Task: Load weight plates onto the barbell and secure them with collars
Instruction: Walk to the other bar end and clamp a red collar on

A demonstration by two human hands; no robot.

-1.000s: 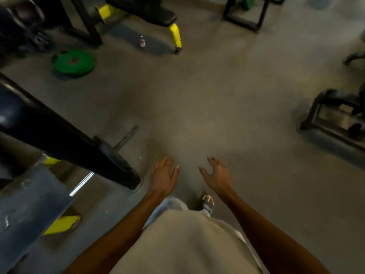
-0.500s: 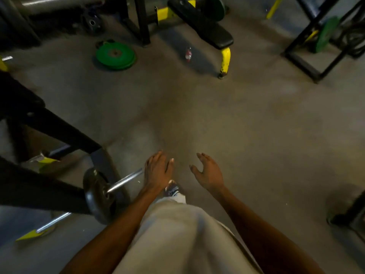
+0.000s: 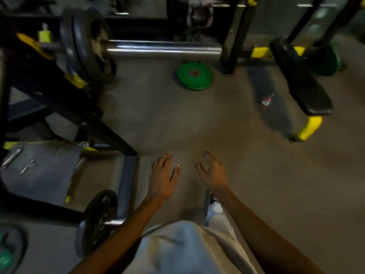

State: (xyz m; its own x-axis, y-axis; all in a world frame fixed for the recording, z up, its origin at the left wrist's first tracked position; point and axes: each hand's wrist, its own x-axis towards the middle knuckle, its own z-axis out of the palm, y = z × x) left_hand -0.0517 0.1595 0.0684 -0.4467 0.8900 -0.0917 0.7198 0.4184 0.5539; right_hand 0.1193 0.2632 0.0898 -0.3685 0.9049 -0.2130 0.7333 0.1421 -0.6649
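Both hands hang empty over a bare, matte grey gym floor [image 3: 246,175]. The left hand [image 3: 163,177] is palm down with its fingers [image 3: 165,159] spread loosely and straight; the right hand [image 3: 212,174] is turned inward, its fingers [image 3: 208,155] curled in a relaxed half-cup, holding nothing. The two hands are near each other but apart, and neither touches any equipment.

The barbell [image 3: 164,48] lies across the upper left, its chrome sleeve smooth, round and shiny, jutting rightward with most of its length bare. Dark, dull round weight plates [image 3: 83,46] sit on the inner end of that sleeve, against a black steel rack [image 3: 59,99] with yellow trim. No collar can be made out on the sleeve; the view there is blurred.

On the floor just beyond the sleeve's tip lies a flat green weight plate [image 3: 194,75], a disc with a darker hub; it looks like two stacked, though the blur leaves that unsure. At lower left a black plate [image 3: 97,220] stands on edge on a short chrome bar, beside a grey metal base.

To the right a padded black bench [image 3: 302,82] with a yellow leg runs toward the camera, and a small bottle [image 3: 267,100] lies on the floor beside it. The room is dim, with black and yellow frames along the far side. Pale shorts [image 3: 189,250] fill the bottom edge.
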